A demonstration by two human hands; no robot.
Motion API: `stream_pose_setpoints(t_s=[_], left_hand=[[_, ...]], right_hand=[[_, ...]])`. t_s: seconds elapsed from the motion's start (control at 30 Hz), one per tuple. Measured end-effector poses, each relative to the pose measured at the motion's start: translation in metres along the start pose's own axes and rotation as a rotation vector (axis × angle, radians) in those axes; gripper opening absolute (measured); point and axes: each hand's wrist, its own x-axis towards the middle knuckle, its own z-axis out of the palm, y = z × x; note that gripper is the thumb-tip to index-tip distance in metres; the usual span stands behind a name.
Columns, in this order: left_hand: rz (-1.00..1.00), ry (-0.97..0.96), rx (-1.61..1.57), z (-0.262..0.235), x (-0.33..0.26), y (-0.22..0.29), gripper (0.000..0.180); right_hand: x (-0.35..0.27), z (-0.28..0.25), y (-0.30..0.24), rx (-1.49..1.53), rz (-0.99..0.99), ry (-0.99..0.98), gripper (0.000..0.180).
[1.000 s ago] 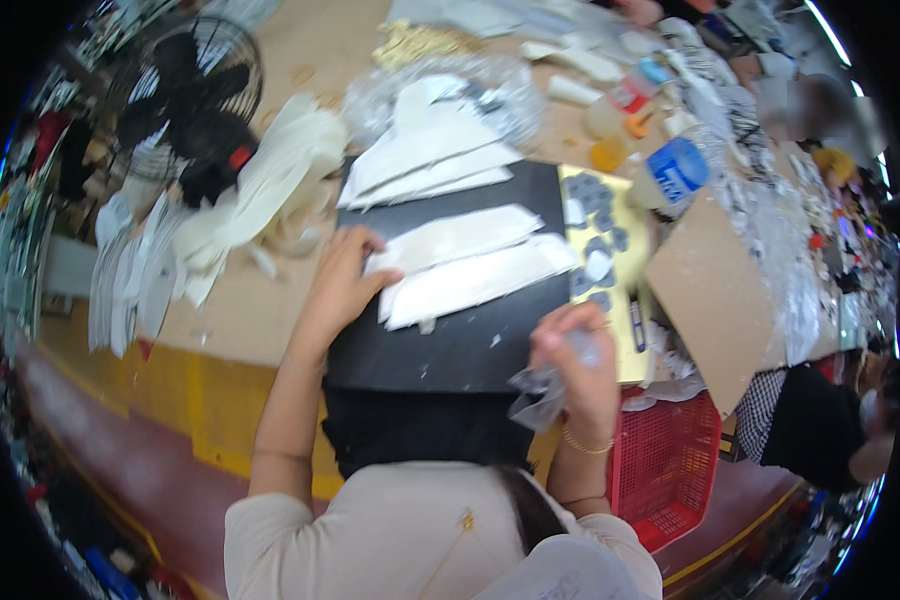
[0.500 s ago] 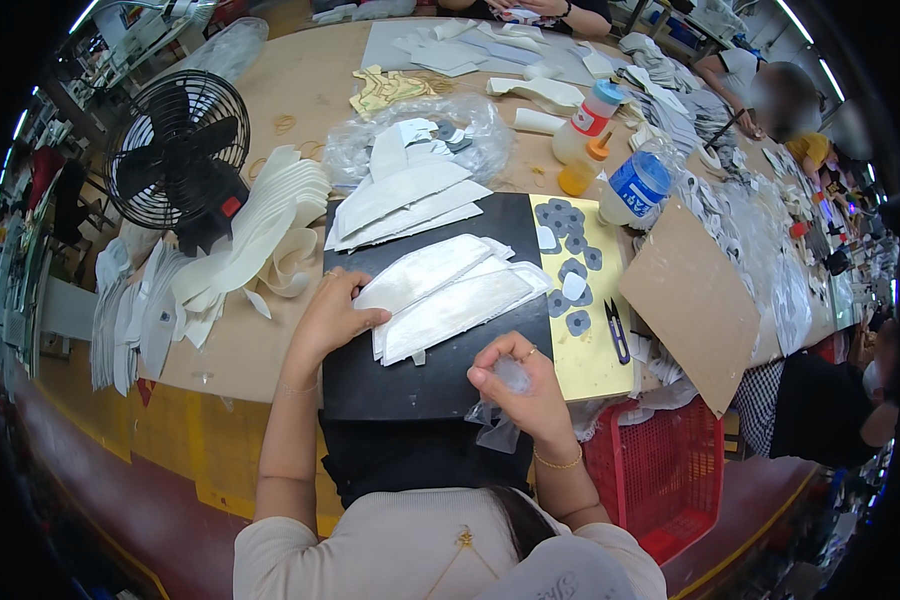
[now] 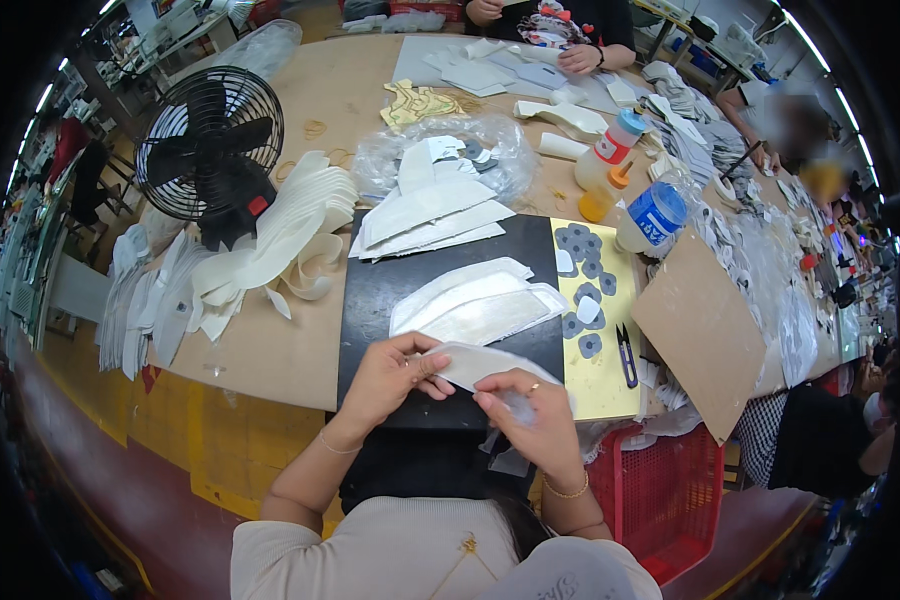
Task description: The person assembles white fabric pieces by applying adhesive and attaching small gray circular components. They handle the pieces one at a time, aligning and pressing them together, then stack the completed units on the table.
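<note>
Both hands pinch one white curved piece (image 3: 480,362) just above the near edge of the black mat (image 3: 370,300): left hand (image 3: 390,375) grips its left end, right hand (image 3: 530,420) closes on the right end plus a clear film scrap (image 3: 518,408). Risk: thin, floppy sheet could crease under thumb pressure, or the film could cling and drag it askew. Similar matte white pieces (image 3: 480,305) lie stacked just beyond. Yellow sheet (image 3: 610,385) alongside carries grey flower-shaped cutouts (image 3: 582,270) and black snips (image 3: 626,352); a stray elbow could scatter them.
</note>
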Motion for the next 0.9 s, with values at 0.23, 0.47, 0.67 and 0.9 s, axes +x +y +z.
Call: stream_pose_setpoints(t_s=[0.23,0.47,0.67,0.9], left_hand=[[0.333,0.044,0.822,0.007,-0.034,-0.024,0.032],[0.612,0.037,1.001,0.006,-0.042,-0.036,0.050],[0.565,0.047,1.045,0.008,-0.046,-0.035,0.048],[0.585,0.050,0.969,0.005,-0.046,-0.035,0.041]], right_hand=[[0.011,0.037,0.048,-0.026,0.035,-0.041,0.014],[0.005,0.042,0.049,0.118,0.156,0.004,0.018],[0.004,0.042,0.047,0.154,0.163,-0.012,0.018],[0.004,0.041,0.051,0.121,0.134,-0.056,0.014]])
